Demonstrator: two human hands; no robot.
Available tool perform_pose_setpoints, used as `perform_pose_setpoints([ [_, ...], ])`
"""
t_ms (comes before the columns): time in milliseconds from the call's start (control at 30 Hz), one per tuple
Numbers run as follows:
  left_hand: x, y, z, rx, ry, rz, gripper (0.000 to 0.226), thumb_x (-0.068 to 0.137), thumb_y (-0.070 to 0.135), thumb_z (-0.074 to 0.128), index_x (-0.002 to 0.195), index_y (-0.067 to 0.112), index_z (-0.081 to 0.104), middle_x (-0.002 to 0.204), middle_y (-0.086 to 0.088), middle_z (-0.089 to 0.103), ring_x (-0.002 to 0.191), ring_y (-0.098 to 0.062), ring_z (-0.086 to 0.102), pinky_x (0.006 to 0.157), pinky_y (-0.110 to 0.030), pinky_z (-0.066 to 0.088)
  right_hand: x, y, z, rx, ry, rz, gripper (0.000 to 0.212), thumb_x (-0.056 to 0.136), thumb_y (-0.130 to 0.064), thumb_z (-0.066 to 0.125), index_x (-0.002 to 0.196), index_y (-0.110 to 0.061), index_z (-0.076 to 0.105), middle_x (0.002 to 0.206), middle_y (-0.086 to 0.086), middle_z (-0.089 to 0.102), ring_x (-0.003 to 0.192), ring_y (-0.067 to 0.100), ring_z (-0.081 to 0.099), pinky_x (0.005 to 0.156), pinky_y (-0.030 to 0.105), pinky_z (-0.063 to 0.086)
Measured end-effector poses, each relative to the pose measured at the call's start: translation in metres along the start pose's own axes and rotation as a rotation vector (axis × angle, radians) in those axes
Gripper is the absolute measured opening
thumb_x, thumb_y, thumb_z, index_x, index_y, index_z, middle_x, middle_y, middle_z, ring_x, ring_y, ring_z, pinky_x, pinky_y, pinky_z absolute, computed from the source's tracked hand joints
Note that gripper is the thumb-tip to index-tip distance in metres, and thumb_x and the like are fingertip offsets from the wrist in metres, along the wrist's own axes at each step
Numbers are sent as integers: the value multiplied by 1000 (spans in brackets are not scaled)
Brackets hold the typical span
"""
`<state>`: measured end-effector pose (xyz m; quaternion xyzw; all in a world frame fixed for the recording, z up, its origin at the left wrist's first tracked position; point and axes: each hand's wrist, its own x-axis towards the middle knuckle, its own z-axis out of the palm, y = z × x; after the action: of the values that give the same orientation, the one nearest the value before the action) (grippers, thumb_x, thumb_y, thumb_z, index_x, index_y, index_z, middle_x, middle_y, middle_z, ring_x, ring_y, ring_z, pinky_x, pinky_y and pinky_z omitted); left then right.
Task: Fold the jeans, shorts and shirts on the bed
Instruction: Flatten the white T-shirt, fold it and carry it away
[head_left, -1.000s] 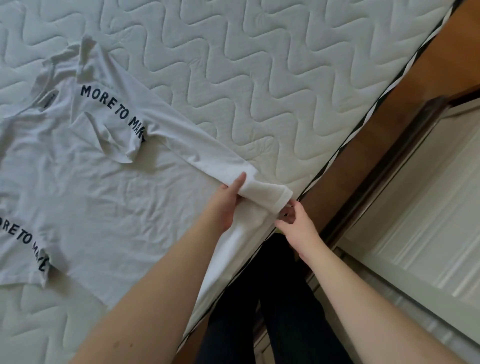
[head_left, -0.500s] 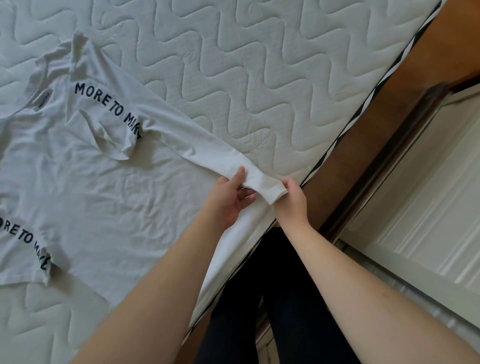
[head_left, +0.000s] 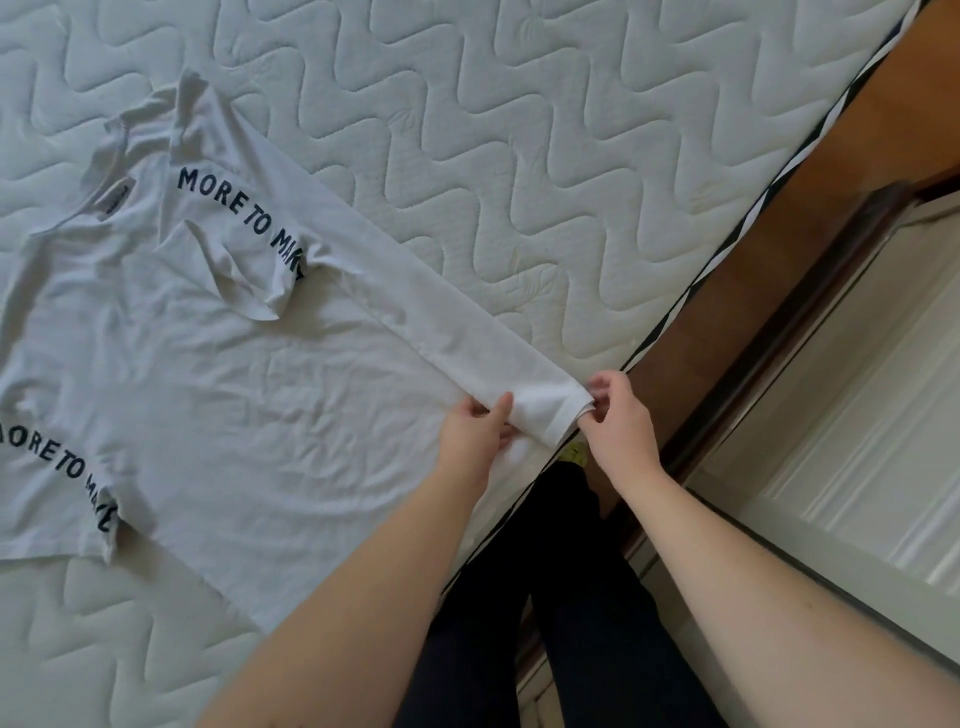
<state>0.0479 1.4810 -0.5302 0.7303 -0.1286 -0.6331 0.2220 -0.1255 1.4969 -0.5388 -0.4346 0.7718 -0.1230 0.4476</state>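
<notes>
White T-shirt (head_left: 218, 395) lies spread on the quilted mattress (head_left: 519, 130) of the bed, neck end toward the upper left, hem toward the near edge. Dark lettering reads "MORE TO MA…" along each short sleeve; the upper sleeve (head_left: 234, 244) is folded inward onto the chest, its end crumpled. The lower sleeve (head_left: 62, 467) lies flat at the left margin. A small label (head_left: 117, 200) shows inside the collar.

One side of the shirt is turned over onto itself in a long narrow band (head_left: 441, 317) running from the upper sleeve down to the mattress edge. Both hands hold the near end of this band.

Left hand (head_left: 475, 431): thumb on top of the folded edge, fingers curled beneath, pinching the cloth. Right hand (head_left: 618, 415): fingers bent, gripping the corner of the band at the hem; the exact pinch point is partly hidden by the cloth, so it seems to be thumb and forefinger only. The two hands sit close together, the band's end between them, lifted slightly off the rest of the shirt.

Shirt hem overhangs the mattress edge, which carries a black-and-white striped trim (head_left: 727, 244). Beyond it, a brown wooden bed frame (head_left: 779, 291) and pale panelling (head_left: 857, 415). The person's dark trousers (head_left: 571, 623) show below, between the forearms.
</notes>
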Motion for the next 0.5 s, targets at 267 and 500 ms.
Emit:
perform_pose_setpoints([
  [267,-9,-19,-9,154,7,-3,13,92,18,63,92,11,52,64,-7,66,48,-17,63,41,-22,45,7,3,-1,-25,-63,19,13,95,-20,54,101,-31,56,92,-10,59,85,13,57,63,27,42],
  [500,-9,-16,-13,70,12,-7,16,93,23,64,100,10,59,52,0,62,44,-14,58,41,-21,43,0,8,-1,19,-161,18,24,93,-14,52,110,-32,52,108,-11,55,96,9,53,79,26,41],
])
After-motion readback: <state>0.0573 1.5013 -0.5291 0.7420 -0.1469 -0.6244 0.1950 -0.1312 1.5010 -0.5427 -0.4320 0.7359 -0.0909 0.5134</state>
